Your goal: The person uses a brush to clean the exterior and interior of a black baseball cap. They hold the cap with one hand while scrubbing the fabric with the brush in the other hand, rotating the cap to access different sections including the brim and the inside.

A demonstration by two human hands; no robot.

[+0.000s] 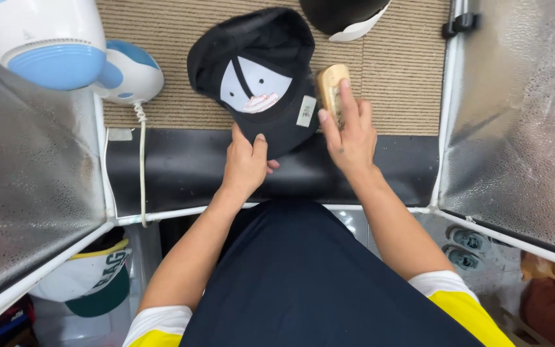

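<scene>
Ribbed beige matting (406, 77) covers the bench, edged by a smooth black strip between crinkled silver panels. On it lies a black cap (258, 71), inside up, showing pale lining and a small white rectangular label (306, 110) near its rim. The left hand (246, 164) pinches the cap's near edge, while the right hand (351, 132) grips a tan wooden brush (329, 90) against the cap's right side.

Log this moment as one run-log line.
left hand: holds black cap edge | right hand: wooden brush on cap | surface: striped mat
</scene>
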